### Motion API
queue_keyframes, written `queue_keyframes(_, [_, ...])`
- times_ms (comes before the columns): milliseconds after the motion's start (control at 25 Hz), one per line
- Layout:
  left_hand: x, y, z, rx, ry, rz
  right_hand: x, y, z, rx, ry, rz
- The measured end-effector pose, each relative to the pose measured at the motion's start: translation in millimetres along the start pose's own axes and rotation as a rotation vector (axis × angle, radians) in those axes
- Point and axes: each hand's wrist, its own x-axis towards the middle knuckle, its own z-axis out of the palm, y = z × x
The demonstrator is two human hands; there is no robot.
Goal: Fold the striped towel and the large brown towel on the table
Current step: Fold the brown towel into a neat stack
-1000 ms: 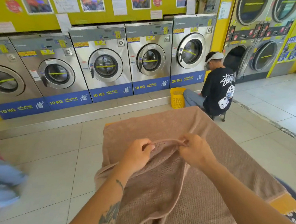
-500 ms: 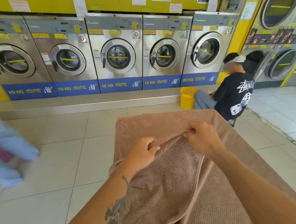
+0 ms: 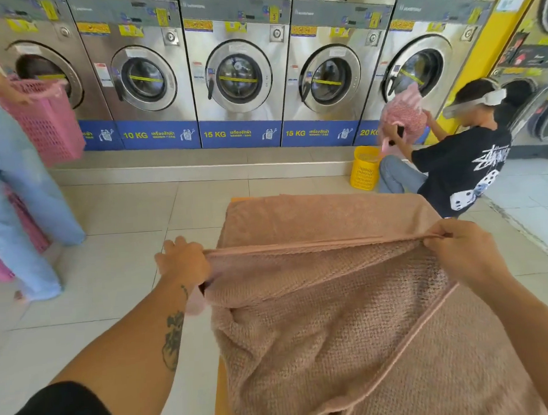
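Now we pinch the brown towel's (image 3: 335,315) hem taut between our left hand (image 3: 183,262) and right hand (image 3: 462,251), the rest draped below our grip over the table (image 3: 220,397), where uneven pull could skew the fold or slide it floorward

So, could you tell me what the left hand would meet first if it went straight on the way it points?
Probably nothing near: the left hand, gripping the brown towel, points forward over the floor tiles; depth is unclear.
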Motion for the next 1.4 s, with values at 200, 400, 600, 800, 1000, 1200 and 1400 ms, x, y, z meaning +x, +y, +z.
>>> queue_keyframes(200, [12.2, 91.9, -53.1, -0.454, 0.307, 0.034, 6.6, 41.5, -22.8, -0.02, -0.108, 0.029])
queue_keyframes(400, [20.9, 229.3, -99.7, -0.765, 0.268, 0.216, 14.2, 99.9, -54.1, 0.085, -0.345, 0.097])
queue_keyframes(600, [0.7, 378.2, -118.7, -0.621, 0.323, 0.476, 20.1, 177.4, -89.7, 0.335, -0.326, 0.241])
queue_keyframes(800, [-34.7, 519.4, -104.3, -0.528, 0.213, 0.689, 33.7, 268.0, -133.3, 0.445, -0.144, 0.45])
queue_keyframes(1000, [-59.7, 601.5, -39.0, -0.416, -0.174, 0.849, 40.4, 346.8, -135.5, 0.29, 0.007, 0.605])
queue_keyframes(1200, [-77.9, 606.3, 13.2, -0.282, -0.351, 0.823, 38.1, 387.9, -116.9, 0.226, -0.081, 0.618])
queue_keyframes(1400, [-70.5, 604.5, 27.3, -0.348, -0.372, 0.763, 45.9, 400.1, -131.9, 0.258, 0.114, 0.62])
